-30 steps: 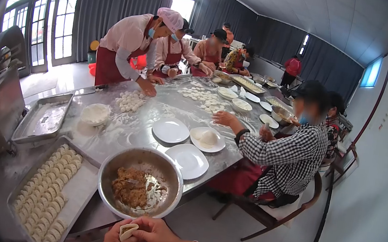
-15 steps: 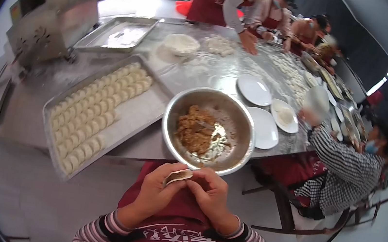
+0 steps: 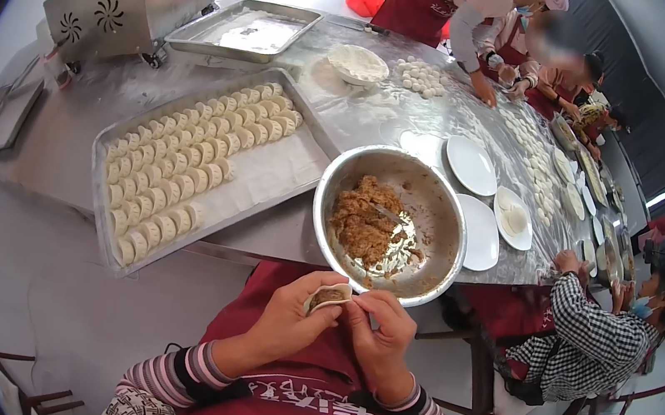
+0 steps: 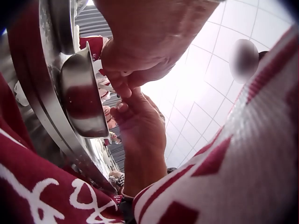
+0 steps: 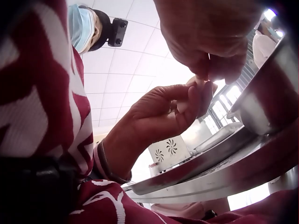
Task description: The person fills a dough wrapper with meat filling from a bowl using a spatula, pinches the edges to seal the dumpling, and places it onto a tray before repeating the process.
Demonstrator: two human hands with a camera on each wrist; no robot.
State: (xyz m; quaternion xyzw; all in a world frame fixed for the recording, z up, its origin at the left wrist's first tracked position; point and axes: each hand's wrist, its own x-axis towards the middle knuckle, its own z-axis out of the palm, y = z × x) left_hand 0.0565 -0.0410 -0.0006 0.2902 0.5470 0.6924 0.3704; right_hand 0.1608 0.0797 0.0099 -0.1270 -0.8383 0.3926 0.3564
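Note:
A half-folded dumpling is held between both hands in front of the apron, brown filling showing in its open side. My left hand cups and grips the wrapper from the left, thumb along its lower edge. At the right end of the wrapper, my right hand pinches the rim between thumb and fingertips. Just beyond the hands stands a metal bowl of brown minced filling with a utensil in it. In the right wrist view, the fingers of both hands meet at the pale dough, partly hidden by them.
Left of the bowl, a tray carries rows of finished dumplings. White plates lie right of the bowl. Farther back are a flour bowl, another tray and a metal machine. A person in checked sleeves sits at right.
The head view has swung down and left, centring the hands and dumpling tray. Both hands keep hold of the dumpling; its filling shows more plainly now than half a second ago.

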